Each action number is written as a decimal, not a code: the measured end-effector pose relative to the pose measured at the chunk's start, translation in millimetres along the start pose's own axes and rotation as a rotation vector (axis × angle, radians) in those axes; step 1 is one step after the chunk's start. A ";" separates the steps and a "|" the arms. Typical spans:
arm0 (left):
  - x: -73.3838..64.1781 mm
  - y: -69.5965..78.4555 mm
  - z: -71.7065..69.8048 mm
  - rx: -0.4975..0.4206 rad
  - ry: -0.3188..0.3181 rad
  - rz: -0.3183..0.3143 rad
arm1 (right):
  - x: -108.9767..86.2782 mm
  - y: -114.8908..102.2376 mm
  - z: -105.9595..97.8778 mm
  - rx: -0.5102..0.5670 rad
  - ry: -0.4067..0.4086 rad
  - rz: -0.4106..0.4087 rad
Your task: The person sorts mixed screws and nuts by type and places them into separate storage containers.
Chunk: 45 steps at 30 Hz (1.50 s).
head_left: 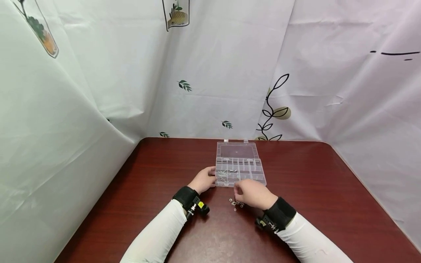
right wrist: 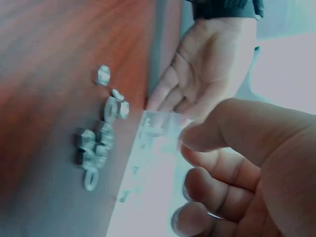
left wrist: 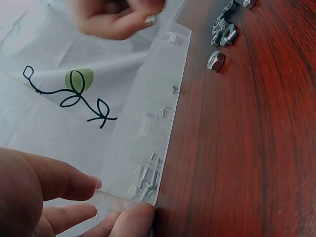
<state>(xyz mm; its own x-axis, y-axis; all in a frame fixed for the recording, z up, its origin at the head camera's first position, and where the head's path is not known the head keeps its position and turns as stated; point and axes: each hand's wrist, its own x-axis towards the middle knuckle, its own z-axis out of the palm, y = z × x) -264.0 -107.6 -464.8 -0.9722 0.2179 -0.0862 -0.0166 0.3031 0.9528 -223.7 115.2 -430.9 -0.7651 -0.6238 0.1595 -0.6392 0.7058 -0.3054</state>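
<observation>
Your right grip (head_left: 253, 193) pinches nut (left wrist: 150, 19); left grip (head_left: 203, 179), relaxed, touches box (head_left: 236, 149). Screws (left wrist: 150, 190) inside; loose nuts (left wrist: 216, 61) left on worktop (head_left: 171, 160).

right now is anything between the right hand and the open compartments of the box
Nothing visible: the right hand, pinching a small metal piece, is at the near edge of the box; its lid lies folded back and the left hand touches the left end.

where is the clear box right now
In the head view, the clear box lies open just right of centre, with the left hand at its left side and loose nuts in front.
</observation>
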 end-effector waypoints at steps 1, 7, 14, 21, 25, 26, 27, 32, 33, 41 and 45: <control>0.3 -0.2 0.1 0.001 0.000 0.000 | 1.9 0.9 -1.3 0.004 0.018 0.003; 0.7 -2.2 0.4 0.014 0.008 -0.012 | 15.8 8.2 -8.9 0.061 0.074 0.104; 0.0 -1.6 1.1 0.027 0.023 -0.011 | 33.9 16.3 -16.2 0.117 0.088 0.228; 2.0 0.0 1.8 0.043 0.027 -0.010 | 44.2 28.1 -5.7 0.079 0.048 0.272; 2.5 -0.9 1.1 0.027 0.022 -0.006 | 46.1 33.1 2.1 0.063 0.051 0.251; 2.8 -1.6 1.1 0.020 0.021 -0.007 | 46.5 33.8 3.7 0.062 0.054 0.249; 2.6 -1.6 1.0 0.017 0.019 -0.005 | 46.5 34.5 5.0 0.057 0.058 0.246; 3.2 -3.1 1.3 0.017 0.015 -0.005 | 45.4 35.9 7.9 0.043 0.056 0.260; 2.9 -2.8 1.4 0.019 0.015 -0.004 | 44.8 36.2 7.6 0.042 0.057 0.261; 1.4 -2.1 3.1 0.013 0.017 -0.005 | 41.4 35.9 4.3 0.045 0.052 0.241; 0.6 -1.1 3.1 0.016 0.018 -0.006 | 38.9 31.7 -1.3 0.039 0.051 0.220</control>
<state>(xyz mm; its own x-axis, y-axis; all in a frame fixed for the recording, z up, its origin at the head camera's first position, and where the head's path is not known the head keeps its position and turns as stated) -263.8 -105.0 -466.8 -0.9762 0.1990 -0.0861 -0.0186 0.3189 0.9476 -273.8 113.8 -433.1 -0.8891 -0.4382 0.1323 -0.4542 0.8088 -0.3735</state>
